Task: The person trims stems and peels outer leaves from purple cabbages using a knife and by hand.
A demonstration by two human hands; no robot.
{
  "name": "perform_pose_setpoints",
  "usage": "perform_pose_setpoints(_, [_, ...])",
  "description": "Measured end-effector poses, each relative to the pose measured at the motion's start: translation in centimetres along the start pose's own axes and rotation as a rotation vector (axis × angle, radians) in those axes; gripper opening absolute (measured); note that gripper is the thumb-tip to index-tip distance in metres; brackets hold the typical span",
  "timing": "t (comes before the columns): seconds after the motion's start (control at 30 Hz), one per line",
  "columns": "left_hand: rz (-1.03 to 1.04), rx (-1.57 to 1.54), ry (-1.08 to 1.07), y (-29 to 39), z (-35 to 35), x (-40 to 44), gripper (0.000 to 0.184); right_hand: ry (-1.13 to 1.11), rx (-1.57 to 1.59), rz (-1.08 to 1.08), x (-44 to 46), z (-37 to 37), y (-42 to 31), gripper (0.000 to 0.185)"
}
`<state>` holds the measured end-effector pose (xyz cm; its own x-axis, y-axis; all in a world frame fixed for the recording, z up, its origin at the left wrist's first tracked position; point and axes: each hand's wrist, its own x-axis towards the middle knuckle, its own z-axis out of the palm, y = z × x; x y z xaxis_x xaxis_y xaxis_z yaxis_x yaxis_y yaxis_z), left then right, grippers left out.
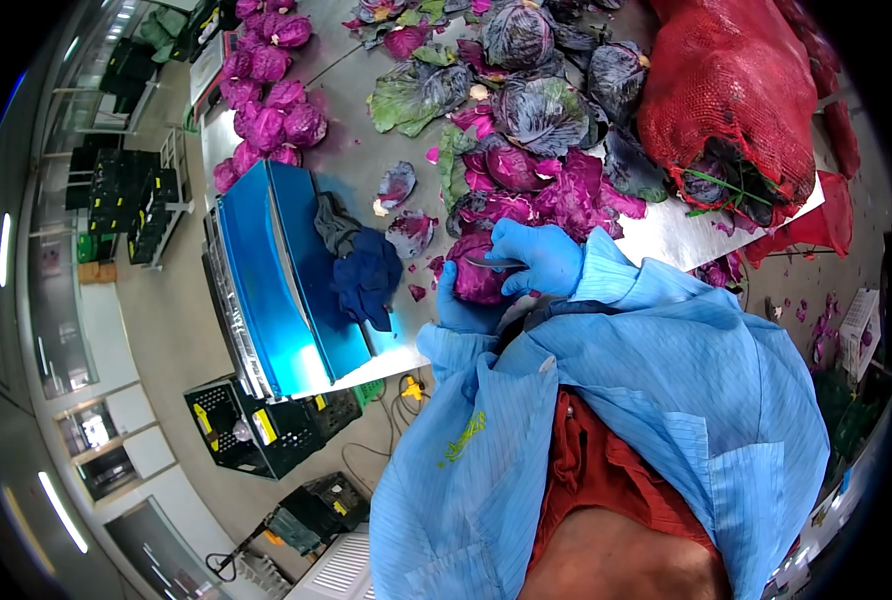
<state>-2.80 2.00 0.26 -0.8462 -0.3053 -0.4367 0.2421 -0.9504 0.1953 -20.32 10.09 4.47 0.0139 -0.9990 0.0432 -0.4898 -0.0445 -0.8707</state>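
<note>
A peeled red cabbage [478,278] sits between my two blue-gloved hands at the near edge of the metal table. My left hand [462,309] is wrapped around its left and lower side. In my right hand [543,258] is a knife [496,263], its short blade lying across the cabbage; the fingers close around the handle, which is mostly hidden. Just beyond my hands lie loose purple leaves [578,195] and trimmed outer leaves. Whole cabbages with dark outer leaves [541,110] are heaped farther back.
A red mesh sack [731,90] with cabbages stands at the right. Peeled cabbages [281,120] are piled at the back left. A blue metal box [286,280] and a dark blue cloth [366,277] lie left of my hands. Black crates [251,440] and cables are on the floor.
</note>
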Motion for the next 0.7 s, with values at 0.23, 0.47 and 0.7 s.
perform_pose_setpoints(0.23, [0.072, 0.103, 0.013, 0.0, 0.9, -0.2, 0.074, 0.043, 0.053, 0.011, -1.1, 1.8, 1.2, 0.028])
perform_pose_setpoints(0.47, [0.114, -0.025, 0.168, 1.5, -2.1, 0.5, 0.077, -0.037, 0.241, -0.119, -3.3, 3.2, 1.2, 0.026])
perform_pose_setpoints(0.7, [0.141, -0.023, 0.14, 0.7, -0.3, 0.3, 0.073, 0.267, 0.117, 0.135, -0.5, 0.8, -2.2, 0.061])
